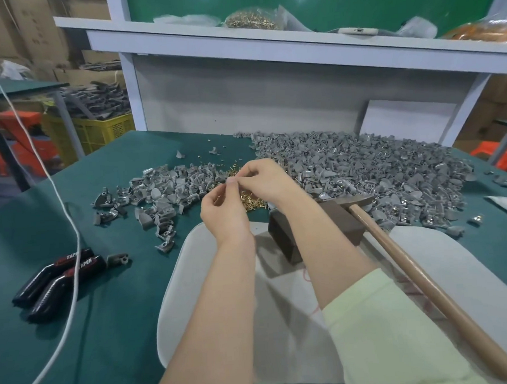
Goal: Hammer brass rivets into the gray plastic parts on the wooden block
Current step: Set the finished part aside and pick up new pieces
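The word "TAPER" is printed in white letters on each of two black tools (pixel 58 283) laid side by side at eight o'clock on the green table (pixel 113 328); both prints are partly crossed by a white cord (pixel 59 200).

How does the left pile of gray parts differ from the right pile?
The left pile is small, thin and scattered; the right pile is far bigger and heaped. The right pile reaches the back wall; the left pile stops short. Both lie on the green table.
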The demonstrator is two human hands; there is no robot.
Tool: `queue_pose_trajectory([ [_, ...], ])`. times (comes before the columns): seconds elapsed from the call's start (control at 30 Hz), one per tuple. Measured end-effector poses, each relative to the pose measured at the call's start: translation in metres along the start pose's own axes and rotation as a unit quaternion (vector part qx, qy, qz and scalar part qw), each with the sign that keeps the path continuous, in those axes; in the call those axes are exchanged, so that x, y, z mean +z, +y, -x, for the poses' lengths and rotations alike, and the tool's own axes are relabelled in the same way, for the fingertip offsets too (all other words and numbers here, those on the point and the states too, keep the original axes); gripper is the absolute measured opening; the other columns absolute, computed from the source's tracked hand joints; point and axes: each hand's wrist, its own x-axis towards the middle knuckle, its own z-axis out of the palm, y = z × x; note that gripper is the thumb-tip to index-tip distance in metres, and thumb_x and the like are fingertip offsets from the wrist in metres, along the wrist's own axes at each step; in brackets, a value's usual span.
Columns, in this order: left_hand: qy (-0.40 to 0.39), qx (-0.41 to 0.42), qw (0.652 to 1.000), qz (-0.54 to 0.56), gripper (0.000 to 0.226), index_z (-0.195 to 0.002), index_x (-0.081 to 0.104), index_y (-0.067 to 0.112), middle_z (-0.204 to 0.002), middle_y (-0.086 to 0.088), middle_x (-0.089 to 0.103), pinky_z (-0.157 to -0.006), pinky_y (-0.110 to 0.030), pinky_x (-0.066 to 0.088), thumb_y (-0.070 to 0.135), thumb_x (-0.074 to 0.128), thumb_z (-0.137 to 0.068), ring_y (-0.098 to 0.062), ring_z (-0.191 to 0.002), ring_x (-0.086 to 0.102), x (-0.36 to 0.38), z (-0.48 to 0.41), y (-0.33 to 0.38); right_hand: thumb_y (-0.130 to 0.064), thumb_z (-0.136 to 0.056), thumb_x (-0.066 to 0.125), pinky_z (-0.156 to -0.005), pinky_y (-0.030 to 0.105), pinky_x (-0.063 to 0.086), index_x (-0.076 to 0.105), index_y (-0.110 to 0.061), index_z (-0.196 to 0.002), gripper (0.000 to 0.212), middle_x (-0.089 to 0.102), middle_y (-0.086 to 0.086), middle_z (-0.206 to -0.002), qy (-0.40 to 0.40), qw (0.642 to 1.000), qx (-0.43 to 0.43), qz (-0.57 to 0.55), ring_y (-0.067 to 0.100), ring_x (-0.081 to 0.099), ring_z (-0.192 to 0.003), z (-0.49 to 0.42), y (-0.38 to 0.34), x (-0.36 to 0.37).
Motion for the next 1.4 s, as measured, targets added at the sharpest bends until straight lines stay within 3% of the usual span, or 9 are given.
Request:
queue_pose_trajectory([
  [0.13,0.037,0.044,0.998,0.019,0.010,-0.102,0.058,0.010,-0.098,-0.012,0.064,-0.082,-0.027,0.050,0.008,0.059,-0.092,-0.019,-0.085,0.060,-0.001,-0.002,0.004,-0.023,-0.094,0.057,-0.060,0.021,0.049,0.068,-0.012,-0.075,0.024,0.062,-0.001,-0.066,-0.003,0.997,0.026,-0.074,0.009,0.055,-0.058,-0.002,0.007,0.004],
  [0.27,0.059,0.097,0.992,0.046,0.010,-0.102,0.060,0.010,-0.074,0.005,0.060,-0.064,-0.014,0.047,0.007,0.053,-0.095,-0.004,-0.065,0.058,-0.002,-0.003,0.007,-0.019,-0.089,0.059,-0.081,0.032,0.053,0.073,-0.013,-0.093,0.016,0.070,0.005,-0.093,-0.054,0.957,0.029,0.283,0.022,0.064,-0.084,-0.009,0.015,0.015],
  [0.4,0.047,0.098,0.992,0.062,0.014,-0.103,0.063,0.008,-0.079,0.005,0.063,-0.060,-0.009,0.048,0.009,0.050,-0.097,-0.002,-0.068,0.060,0.001,-0.001,0.005,-0.008,-0.085,0.054,-0.077,0.032,0.049,0.065,-0.007,-0.100,0.018,0.066,0.013,-0.105,-0.130,0.910,0.054,0.390,0.030,0.057,-0.083,-0.011,0.011,0.027],
  [0.7,0.039,0.091,0.992,0.077,0.005,-0.099,0.053,0.006,-0.080,0.000,0.063,-0.059,-0.011,0.049,0.008,0.054,-0.095,0.005,-0.059,0.064,0.001,-0.001,0.002,-0.021,-0.099,0.037,-0.078,0.028,0.044,0.065,-0.008,-0.104,0.031,0.067,0.011,-0.105,-0.081,0.949,0.007,0.305,0.028,0.062,-0.099,-0.007,0.004,0.040],
  [0.9,0.042,0.090,0.991,0.086,0.010,-0.088,0.053,0.016,-0.083,-0.002,0.068,-0.072,-0.022,0.056,0.013,0.053,-0.097,-0.007,-0.073,0.067,0.001,0.000,0.004,-0.017,-0.097,0.038,-0.074,0.027,0.044,0.063,-0.010,-0.090,0.027,0.068,0.008,-0.100,-0.067,0.940,-0.012,0.333,0.025,0.063,-0.095,-0.011,0.006,0.045],
  [1.03,0.045,0.097,0.992,0.069,0.013,-0.085,0.053,0.022,-0.080,0.004,0.068,-0.062,-0.020,0.053,0.018,0.054,-0.096,0.003,-0.062,0.063,0.001,0.001,0.005,-0.017,-0.095,0.042,-0.069,0.027,0.040,0.061,-0.010,-0.085,0.022,0.065,0.012,-0.097,-0.060,0.932,0.000,0.358,0.029,0.061,-0.092,-0.014,0.009,0.044],
  [1.13,0.036,0.114,0.992,0.028,0.014,-0.082,0.055,0.025,-0.086,0.001,0.067,-0.079,-0.030,0.054,0.019,0.056,-0.095,-0.009,-0.079,0.064,0.000,0.001,0.004,-0.011,-0.090,0.050,-0.067,0.028,0.039,0.058,-0.005,-0.076,0.018,0.058,0.013,-0.087,-0.021,0.948,0.038,0.316,0.029,0.054,-0.079,-0.018,0.003,0.034],
  [1.3,-0.062,0.150,0.984,-0.073,0.019,-0.077,0.058,0.028,-0.086,-0.002,0.064,-0.077,-0.027,0.045,0.016,0.060,-0.092,-0.014,-0.080,0.056,0.005,0.009,0.001,-0.001,-0.089,0.055,-0.092,0.037,0.051,0.071,-0.007,-0.099,0.020,0.069,0.011,-0.105,0.080,0.988,0.047,0.121,0.024,0.065,-0.098,-0.010,0.006,-0.009],
  [1.4,-0.178,0.187,0.949,-0.181,0.020,-0.075,0.060,0.027,-0.078,0.011,0.063,-0.075,-0.020,0.046,0.015,0.062,-0.090,-0.007,-0.075,0.057,0.009,0.022,-0.003,0.000,-0.088,0.058,-0.080,0.029,0.057,0.068,-0.008,-0.102,0.019,0.069,0.007,-0.096,0.112,0.989,0.094,-0.004,0.013,0.067,-0.078,0.012,0.017,-0.051],
])
